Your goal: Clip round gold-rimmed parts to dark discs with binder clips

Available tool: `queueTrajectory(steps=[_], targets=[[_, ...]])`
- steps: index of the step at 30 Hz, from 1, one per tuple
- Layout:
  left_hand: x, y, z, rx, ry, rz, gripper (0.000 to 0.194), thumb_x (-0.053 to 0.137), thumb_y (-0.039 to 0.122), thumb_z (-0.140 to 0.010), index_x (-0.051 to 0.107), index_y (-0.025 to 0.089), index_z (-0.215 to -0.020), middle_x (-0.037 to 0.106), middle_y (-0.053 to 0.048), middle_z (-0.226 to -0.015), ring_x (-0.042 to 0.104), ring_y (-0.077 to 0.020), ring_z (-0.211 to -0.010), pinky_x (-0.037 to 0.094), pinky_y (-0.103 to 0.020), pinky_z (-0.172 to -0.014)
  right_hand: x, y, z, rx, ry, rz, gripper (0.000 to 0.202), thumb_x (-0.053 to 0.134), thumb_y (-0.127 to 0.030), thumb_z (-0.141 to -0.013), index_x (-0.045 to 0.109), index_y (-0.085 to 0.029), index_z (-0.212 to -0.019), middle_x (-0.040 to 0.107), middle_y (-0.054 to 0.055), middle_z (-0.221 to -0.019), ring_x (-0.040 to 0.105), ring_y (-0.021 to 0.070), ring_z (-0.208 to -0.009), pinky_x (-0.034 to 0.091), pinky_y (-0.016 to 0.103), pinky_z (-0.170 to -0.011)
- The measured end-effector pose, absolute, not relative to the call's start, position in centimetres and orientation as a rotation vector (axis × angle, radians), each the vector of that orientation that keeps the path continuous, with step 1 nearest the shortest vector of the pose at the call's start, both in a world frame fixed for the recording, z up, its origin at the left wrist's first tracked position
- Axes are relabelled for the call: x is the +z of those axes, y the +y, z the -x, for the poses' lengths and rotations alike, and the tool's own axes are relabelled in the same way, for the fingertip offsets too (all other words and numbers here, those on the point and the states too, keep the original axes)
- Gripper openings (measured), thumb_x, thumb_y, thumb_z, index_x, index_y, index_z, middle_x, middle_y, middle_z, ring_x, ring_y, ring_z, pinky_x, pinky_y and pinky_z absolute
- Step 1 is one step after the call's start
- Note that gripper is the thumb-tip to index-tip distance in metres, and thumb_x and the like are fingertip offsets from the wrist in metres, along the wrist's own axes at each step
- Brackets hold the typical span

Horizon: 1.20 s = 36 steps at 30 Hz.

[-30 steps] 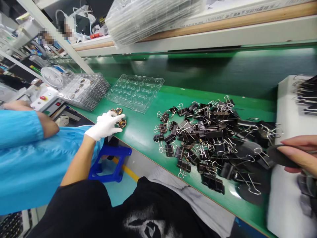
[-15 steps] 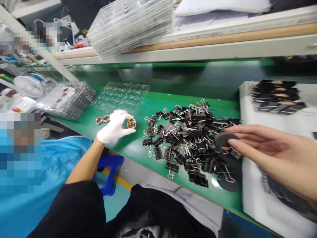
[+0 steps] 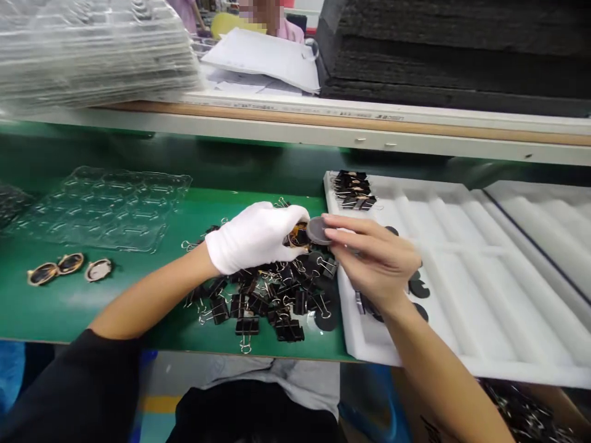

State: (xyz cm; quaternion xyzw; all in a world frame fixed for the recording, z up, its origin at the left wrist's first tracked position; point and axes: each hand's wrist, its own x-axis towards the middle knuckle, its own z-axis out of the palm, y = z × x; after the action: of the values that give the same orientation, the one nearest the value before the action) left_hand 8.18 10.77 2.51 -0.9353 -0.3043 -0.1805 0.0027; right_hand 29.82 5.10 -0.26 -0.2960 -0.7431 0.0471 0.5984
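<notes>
Gloved left hand, bare right hand close together, both pinching.

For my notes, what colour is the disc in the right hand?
Dark grey; the disc shows best in the head view.

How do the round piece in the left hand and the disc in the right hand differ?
The round piece shows gold and black; the disc is plain grey. The round piece has a raised-looking rim, while the disc looks flat. The gloved left hand holds the round piece; the bare right hand holds the disc. Both are held close together over the binder clips.
</notes>
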Motion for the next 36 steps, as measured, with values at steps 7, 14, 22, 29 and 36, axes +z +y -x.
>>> queueTrajectory(steps=[7, 14, 22, 29, 36], targets=[[1.6, 11.4, -8.4, -0.747, -0.928, 3.07, 0.037, 0.07, 0.03, -0.084, 0.062, 0.02, -0.119, 0.076, -0.005, -0.099, 0.074, -0.0238, -0.085, 0.054, -0.033, -0.076, -2.0, 5.7, -30.0, -0.15, -1.996, 0.709, 0.053, 0.07, -0.004, -0.087, 0.072, -0.037, -0.129, 0.073, 0.006, -0.126, 0.073, 0.0298, -0.112, 0.066, 0.052, -0.086], [1.0, 11.1, -8.3, -0.735, -1.036, 3.169, 0.04, 0.068, 0.026, -0.087, 0.06, 0.021, -0.125, 0.077, -0.006, -0.107, 0.076, -0.0239, -0.091, 0.055, -0.032, -0.076, -2.6, 5.2, -29.4, 0.028, -1.935, 0.811, 0.046, 0.075, -0.008, -0.089, 0.074, -0.033, -0.128, 0.063, 0.008, -0.118, 0.07, 0.0225, -0.097, 0.068, 0.041, -0.074], [2.2, 10.9, -8.1, -0.836, -1.199, 3.712, 0.057, 0.062, 0.037, -0.098, 0.047, 0.022, -0.151, 0.071, -0.009, -0.131, 0.075, -0.0174, -0.098, 0.061, -0.027, -0.082, -2.4, 5.4, -29.7, -0.041, -1.895, 0.849, 0.05, 0.073, -0.008, -0.093, 0.07, -0.031, -0.136, 0.074, 0.008, -0.115, 0.075, 0.0237, -0.1, 0.07, 0.041, -0.084], [1.1, 11.4, -8.3, -1.14, -1.153, 3.825, 0.065, 0.061, 0.031, -0.099, 0.04, 0.023, -0.16, 0.055, -0.011, -0.158, 0.065, -0.0227, -0.134, 0.059, -0.031, -0.106, -2.7, 5.1, -29.9, 0.088, -1.837, 0.876, 0.05, 0.077, -0.011, -0.091, 0.069, -0.03, -0.137, 0.075, 0.007, -0.126, 0.074, 0.0257, -0.11, 0.067, 0.047, -0.095], [1.0, 10.6, -8.7, -1.328, -1.162, 3.746, 0.052, 0.062, 0.032, -0.099, 0.054, 0.029, -0.15, 0.067, -0.008, -0.142, 0.074, -0.0201, -0.108, 0.065, -0.034, -0.093, -3.9, 4.8, -29.4, 0.301, -1.649, 0.917, 0.051, 0.073, -0.012, -0.092, 0.065, -0.029, -0.139, 0.072, 0.008, -0.126, 0.074, 0.0243, -0.104, 0.069, 0.044, -0.085]])
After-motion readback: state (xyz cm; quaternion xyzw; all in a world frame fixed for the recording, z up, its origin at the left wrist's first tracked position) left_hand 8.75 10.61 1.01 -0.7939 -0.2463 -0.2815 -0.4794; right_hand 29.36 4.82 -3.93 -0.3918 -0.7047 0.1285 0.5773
